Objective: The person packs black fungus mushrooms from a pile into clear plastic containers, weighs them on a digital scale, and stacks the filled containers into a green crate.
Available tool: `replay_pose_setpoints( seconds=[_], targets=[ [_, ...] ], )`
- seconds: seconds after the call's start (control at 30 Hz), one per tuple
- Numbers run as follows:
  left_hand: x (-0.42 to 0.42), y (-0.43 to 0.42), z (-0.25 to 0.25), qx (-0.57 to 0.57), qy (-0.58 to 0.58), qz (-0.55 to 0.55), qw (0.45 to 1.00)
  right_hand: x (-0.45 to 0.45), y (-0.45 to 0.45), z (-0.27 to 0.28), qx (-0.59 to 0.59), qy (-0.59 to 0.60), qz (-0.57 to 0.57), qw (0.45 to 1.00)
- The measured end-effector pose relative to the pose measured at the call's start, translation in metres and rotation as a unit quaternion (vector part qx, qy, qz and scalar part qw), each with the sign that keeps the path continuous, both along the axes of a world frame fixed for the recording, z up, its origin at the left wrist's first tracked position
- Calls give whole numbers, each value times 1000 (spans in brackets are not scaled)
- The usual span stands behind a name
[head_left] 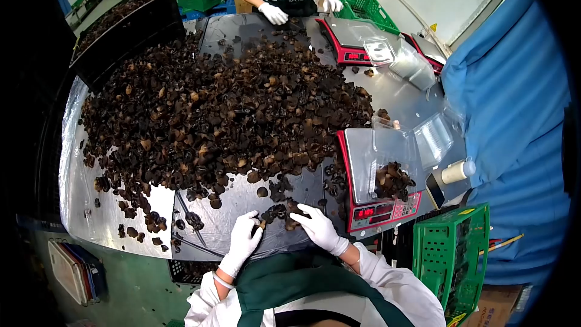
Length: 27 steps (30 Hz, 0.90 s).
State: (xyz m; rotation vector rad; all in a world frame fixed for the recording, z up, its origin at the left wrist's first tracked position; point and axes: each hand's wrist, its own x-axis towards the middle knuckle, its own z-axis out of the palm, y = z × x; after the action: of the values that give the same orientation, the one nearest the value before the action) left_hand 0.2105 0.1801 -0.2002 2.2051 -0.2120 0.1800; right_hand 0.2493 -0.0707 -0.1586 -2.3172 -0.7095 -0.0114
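My left hand (pixel 244 241), in a white glove, pinches a small brown wood ear mushroom (pixel 262 224) at its fingertips, near the table's front edge. To its right, my gloved right hand (pixel 319 227) has thumb and fingers around another dark wood ear mushroom (pixel 292 223). A few more dark pieces lie between the two hands. Beyond them spreads a large heap of wood ear mushrooms (pixel 224 115). Close on the right stands a red scale (pixel 357 175) with a lit display, bearing a clear plastic box (pixel 382 151) that has some mushrooms in it.
Across the metal table (pixel 212 227) stands a co-worker with gloved hands (pixel 273 13). A second scale (pixel 348 33) and stacked clear boxes (pixel 414 65) are at the back right. A black crate (pixel 127 27) borders the heap; a green crate (pixel 445 260) stands right, beside a white bottle (pixel 458 171).
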Motion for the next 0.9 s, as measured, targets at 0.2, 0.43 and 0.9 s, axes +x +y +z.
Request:
replay_pose_setpoints(
  seconds=[0.2,0.43,0.9],
  targets=[
    [5,-3,3,25,-29,-8,999,15,-32,1,65,28,-109,992],
    [29,-31,13,126,-52,-104,985,25,-15,7,6,-18,-92,996],
    [0,10,9,91,-25,-157,983,13,-47,27,28,105,-44,993]
  ],
)
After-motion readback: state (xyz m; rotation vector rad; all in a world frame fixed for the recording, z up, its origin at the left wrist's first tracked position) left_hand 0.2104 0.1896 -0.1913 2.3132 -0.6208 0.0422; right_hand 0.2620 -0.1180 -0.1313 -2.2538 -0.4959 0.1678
